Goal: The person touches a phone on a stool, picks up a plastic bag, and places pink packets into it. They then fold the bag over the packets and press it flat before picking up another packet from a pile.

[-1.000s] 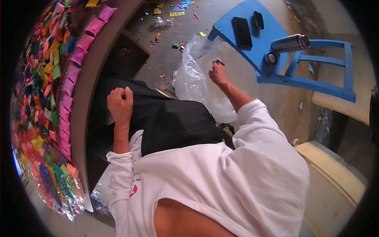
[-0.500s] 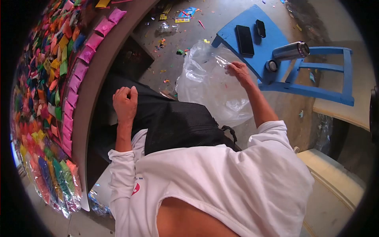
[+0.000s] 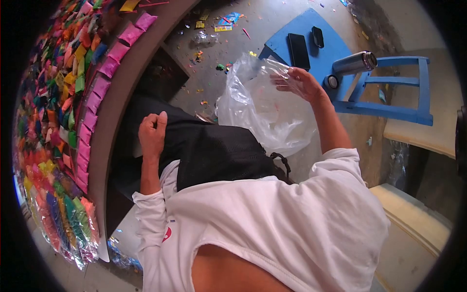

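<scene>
Touching a clear bag [image 3: 238, 109] near its rim, the open right hand [image 3: 297, 83] seemingly spreads the mouth. The bag rests on the floor [image 3: 221, 51] near a blue chair [image 3: 335, 61], contents unclear. The left hand [image 3: 152, 134] curls loosely; whether it grips anything, I cannot tell. Filled pink packets [image 3: 101, 87] line the worktop [image 3: 108, 124] edge, perhaps for reach.

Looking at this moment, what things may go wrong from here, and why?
The right hand is at the clear plastic bag, close to the blue chair; a wide swing might knock the metal bottle over or push the black phone off the seat.

The pink packets line the table's edge near the left hand, so a bump could perhaps spill some.
</scene>
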Motion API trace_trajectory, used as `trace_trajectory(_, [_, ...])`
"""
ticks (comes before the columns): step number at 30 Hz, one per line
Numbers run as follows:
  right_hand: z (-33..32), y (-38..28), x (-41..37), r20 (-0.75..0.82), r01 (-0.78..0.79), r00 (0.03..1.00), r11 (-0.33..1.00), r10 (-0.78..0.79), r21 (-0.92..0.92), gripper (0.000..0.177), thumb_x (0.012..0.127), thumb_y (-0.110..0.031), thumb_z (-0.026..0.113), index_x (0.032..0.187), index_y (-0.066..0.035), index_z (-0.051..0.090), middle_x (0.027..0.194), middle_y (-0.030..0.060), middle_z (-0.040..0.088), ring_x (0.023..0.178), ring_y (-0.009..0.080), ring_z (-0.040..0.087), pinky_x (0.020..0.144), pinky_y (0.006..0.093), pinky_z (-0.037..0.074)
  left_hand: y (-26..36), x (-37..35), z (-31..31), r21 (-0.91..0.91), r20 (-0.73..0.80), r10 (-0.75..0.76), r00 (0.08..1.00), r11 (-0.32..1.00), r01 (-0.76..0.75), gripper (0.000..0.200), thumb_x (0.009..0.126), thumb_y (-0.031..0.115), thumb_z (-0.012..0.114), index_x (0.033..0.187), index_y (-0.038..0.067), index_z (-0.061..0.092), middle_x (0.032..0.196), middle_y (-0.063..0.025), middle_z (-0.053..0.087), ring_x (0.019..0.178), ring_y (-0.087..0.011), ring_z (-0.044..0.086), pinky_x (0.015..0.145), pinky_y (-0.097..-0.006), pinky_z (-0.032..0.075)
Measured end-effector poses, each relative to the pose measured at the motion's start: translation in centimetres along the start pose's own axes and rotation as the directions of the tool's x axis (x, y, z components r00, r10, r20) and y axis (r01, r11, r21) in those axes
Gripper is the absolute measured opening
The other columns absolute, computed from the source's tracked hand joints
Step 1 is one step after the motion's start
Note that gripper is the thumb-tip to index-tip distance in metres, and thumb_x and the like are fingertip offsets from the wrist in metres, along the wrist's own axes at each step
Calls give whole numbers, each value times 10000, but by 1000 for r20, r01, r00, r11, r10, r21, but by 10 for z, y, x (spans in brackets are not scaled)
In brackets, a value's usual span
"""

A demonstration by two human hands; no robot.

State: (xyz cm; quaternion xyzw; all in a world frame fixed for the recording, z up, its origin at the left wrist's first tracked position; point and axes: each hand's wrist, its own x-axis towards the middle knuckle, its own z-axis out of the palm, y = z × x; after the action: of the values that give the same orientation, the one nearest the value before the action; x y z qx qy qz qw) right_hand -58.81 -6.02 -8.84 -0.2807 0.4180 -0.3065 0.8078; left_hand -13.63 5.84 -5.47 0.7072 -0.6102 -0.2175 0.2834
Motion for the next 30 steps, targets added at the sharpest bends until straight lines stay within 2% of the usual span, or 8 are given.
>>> trace_trajectory(5, [96,-22,22,151,155,976,988,-157,29,279,880,-198,483,966,31,617,1071,185,656,1000,289,633,910,387,476,21,5,-2,-504,257,50,965,859,90,347,940,299,526,773,0,578,724,-75,503,705,-163,494,686,-304,405])
trace_trajectory(8, [144,-9,42,442,689,725,548,-529,-475,209,868,-164,510,861,6,631,873,114,660,828,215,631,791,313,475,36,16,-4,-507,202,174,964,861,-49,395,959,349,482,812,-4,580,788,-67,530,743,-150,491,713,-301,411])
trace_trajectory(10, [207,-9,29,227,481,876,733,-425,-481,226,877,-190,522,763,-33,639,697,17,539,673,123,501,668,258,388,50,17,-13,-517,150,200,968,851,-95,421,968,379,467,844,-5,587,832,-56,545,774,-131,483,721,-302,409])
trace_trajectory(16, [286,-5,40,289,86,956,990,-50,-115,448,981,-397,377,989,-46,654,822,24,586,780,129,516,739,270,387,50,6,-34,-574,161,-19,987,811,110,506,964,461,475,905,-20,621,762,-5,550,725,-88,449,632,-275,399])
trace_trajectory(20, [311,-12,29,237,66,971,989,-33,-132,533,1005,-463,287,1095,-51,613,946,35,610,843,142,531,781,285,404,28,-11,-39,-676,119,-226,967,695,245,503,954,487,474,894,16,641,774,-11,588,718,-91,504,633,-262,409])
trace_trajectory(23, [279,24,64,341,263,936,823,-91,-503,519,1013,-448,279,1131,-56,597,992,27,615,882,134,543,789,295,411,23,-21,-44,-811,120,-345,931,507,292,482,957,498,454,886,58,639,840,-28,623,744,-111,548,672,-269,429])
trace_trajectory(28, [335,20,28,334,-10,940,986,66,-168,418,1000,-383,352,1082,-58,604,893,2,605,782,93,524,726,270,423,33,-36,-65,-937,82,-340,937,294,188,479,968,504,423,821,88,610,727,6,566,632,-85,488,584,-251,406])
trace_trajectory(30, [339,27,35,382,-70,913,979,140,-191,337,986,-326,425,1038,-51,613,848,-4,595,718,82,512,674,250,426,3,-34,-55,-973,124,-344,931,142,182,467,976,495,395,1050,71,577,918,-43,604,827,-146,563,736,-303,458])
